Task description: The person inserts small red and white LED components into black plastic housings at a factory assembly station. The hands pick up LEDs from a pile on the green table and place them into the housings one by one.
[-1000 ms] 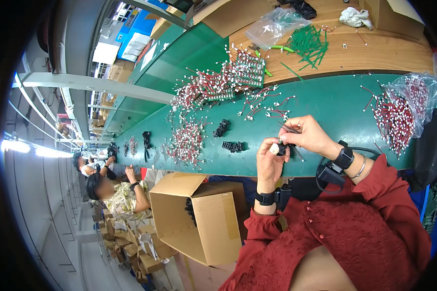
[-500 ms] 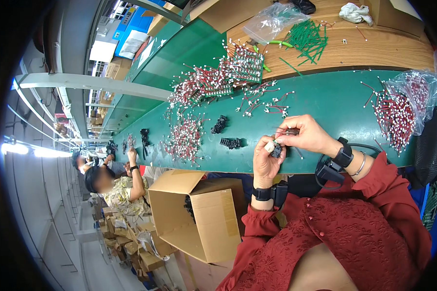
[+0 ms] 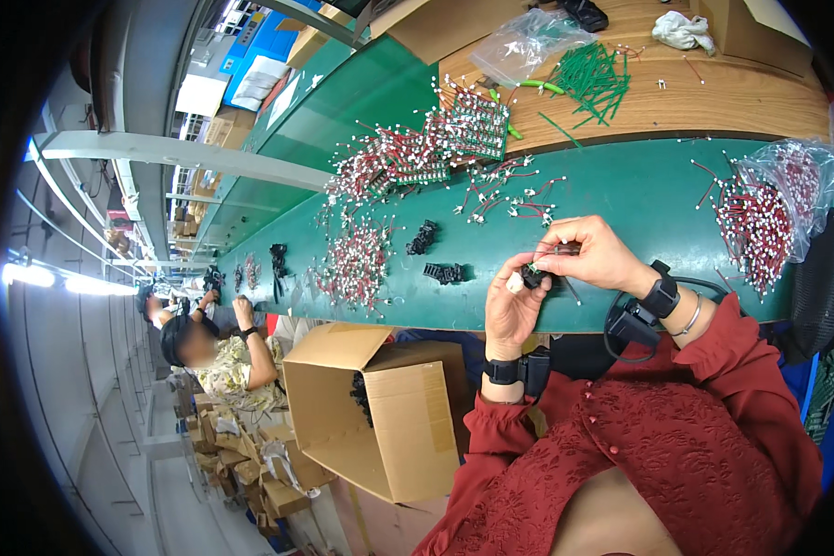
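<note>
My left hand is closed around a small black plastic part, held low over the green table. Something whitish shows at its fingers, perhaps a finger cover; I cannot tell. My right hand pinches at the same part from the right, fingertips touching it. A dark-handled thin tool lies in the right fingers, its kind not clear. Two black plastic parts lie on the table left of my hands. Beyond them are loose red wires with white connectors.
A heap of wired connectors lies left, near stacked green circuit boards. Another heap sits right by a clear bag. Green strips lie on a wooden board. An open cardboard box stands below the table edge; a co-worker sits beyond.
My hands have drawn slightly closer together around the black part, which has turned. Far left, the co-worker's raised hand has moved down a little.
</note>
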`<move>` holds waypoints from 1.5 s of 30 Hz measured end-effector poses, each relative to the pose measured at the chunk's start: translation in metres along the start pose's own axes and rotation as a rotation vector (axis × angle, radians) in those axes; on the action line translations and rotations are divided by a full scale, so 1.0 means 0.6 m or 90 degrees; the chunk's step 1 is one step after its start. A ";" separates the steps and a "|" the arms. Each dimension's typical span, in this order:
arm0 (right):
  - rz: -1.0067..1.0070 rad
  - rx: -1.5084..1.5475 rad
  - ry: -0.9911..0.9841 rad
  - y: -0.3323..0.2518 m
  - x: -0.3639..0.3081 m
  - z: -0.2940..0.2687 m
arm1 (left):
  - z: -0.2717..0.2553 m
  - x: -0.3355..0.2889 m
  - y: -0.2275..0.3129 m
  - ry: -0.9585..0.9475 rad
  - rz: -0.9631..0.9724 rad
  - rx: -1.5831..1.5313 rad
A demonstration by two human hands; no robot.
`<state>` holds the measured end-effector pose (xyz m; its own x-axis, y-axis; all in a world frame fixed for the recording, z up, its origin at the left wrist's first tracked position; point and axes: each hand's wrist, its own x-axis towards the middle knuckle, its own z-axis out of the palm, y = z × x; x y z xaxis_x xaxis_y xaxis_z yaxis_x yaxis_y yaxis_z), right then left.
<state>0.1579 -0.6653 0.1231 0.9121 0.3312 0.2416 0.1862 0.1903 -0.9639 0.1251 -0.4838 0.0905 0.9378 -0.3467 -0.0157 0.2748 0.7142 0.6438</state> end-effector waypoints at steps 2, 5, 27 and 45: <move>0.009 -0.020 0.007 -0.001 -0.001 -0.001 | -0.003 0.004 0.000 0.002 0.002 -0.046; 0.012 -0.022 0.012 -0.002 -0.002 -0.002 | -0.005 0.005 -0.001 -0.007 0.005 -0.071; 0.014 -0.049 0.063 0.001 -0.006 0.015 | -0.007 0.006 0.000 0.012 -0.012 -0.076; -0.191 -0.203 0.016 -0.011 -0.006 0.010 | -0.009 0.004 -0.001 -0.018 -0.006 -0.059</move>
<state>0.1510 -0.6622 0.1290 0.8085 0.2817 0.5166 0.5435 -0.0211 -0.8391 0.1286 -0.4816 0.0860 0.9294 -0.3692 0.0008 0.3027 0.7633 0.5708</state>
